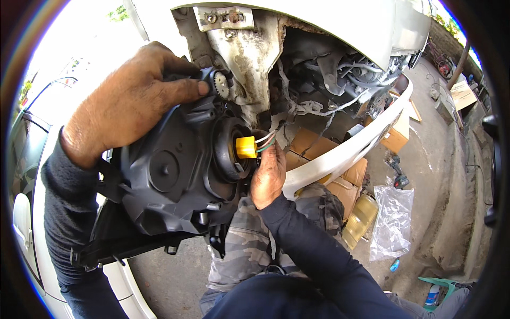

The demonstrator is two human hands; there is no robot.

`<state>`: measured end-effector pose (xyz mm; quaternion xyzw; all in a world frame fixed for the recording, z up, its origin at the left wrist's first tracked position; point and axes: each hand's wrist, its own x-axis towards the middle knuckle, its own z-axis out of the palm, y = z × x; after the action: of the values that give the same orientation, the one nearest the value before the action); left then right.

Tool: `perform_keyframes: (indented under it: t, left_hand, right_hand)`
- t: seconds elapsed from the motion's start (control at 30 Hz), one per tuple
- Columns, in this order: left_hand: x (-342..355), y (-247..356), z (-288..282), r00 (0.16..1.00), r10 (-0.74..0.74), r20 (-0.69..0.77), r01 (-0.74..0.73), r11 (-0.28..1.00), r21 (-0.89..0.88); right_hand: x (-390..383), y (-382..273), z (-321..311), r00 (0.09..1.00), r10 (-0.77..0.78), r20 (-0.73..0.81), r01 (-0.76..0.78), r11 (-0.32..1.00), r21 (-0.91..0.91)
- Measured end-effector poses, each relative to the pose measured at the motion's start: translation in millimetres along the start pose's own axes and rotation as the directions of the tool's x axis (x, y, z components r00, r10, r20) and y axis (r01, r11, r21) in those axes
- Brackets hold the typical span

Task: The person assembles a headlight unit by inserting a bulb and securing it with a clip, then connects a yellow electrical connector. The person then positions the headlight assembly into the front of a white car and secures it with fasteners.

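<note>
A black headlight housing (164, 181), seen from its back, is tilted in front of me. My left hand (127, 98) is closed on its top edge, thumb beside a white toothed adjuster wheel (220, 85). A yellow connector (246, 147) with white and green wires sits at the round rear opening. My right hand (267, 178) is just right of it, fingers curled at the wires and partly hidden, so exactly what they grip is unclear. Above stands the car's exposed front corner (241, 48) with rusty metal and loose wiring.
A white bumper (345, 154) curves across the right, over cardboard boxes (396, 133). A drill (397, 173), plastic bag (393, 223), yellowed lamp (360, 223) and blue bottle (433, 295) lie on the floor (430, 202). Another white car (40, 202) stands at left.
</note>
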<state>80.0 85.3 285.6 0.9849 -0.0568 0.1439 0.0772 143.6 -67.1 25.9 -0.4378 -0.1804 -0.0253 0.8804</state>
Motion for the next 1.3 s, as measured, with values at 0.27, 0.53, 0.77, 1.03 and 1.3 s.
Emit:
perform_keyframes:
  t: [0.27,0.53,0.77,1.03,1.3]
  left_hand:
    - [2,8,9,0.990,-0.103,0.093,0.091,0.988,0.121]
    - [-1,-46,11,0.974,-0.187,0.131,0.227,0.846,-0.483]
    - [-2,-69,9,0.957,-0.154,0.245,0.268,0.792,-0.549]
    - [23,-83,22,0.952,-0.079,0.297,0.235,0.810,-0.538]
    - [-6,-48,12,0.897,-0.353,0.268,0.443,0.713,-0.544]
  right_hand:
    - [-11,23,-4,0.983,0.182,0.008,-0.182,0.977,0.107]
    - [-1,40,0,0.990,0.137,0.029,-0.140,0.962,0.233]
    - [7,4,-28,0.937,0.288,0.195,-0.257,0.951,-0.169]
    - [63,-76,-36,0.620,-0.120,0.775,0.726,0.463,-0.509]
    - [95,-82,-20,0.451,0.212,0.867,0.722,0.485,-0.494]
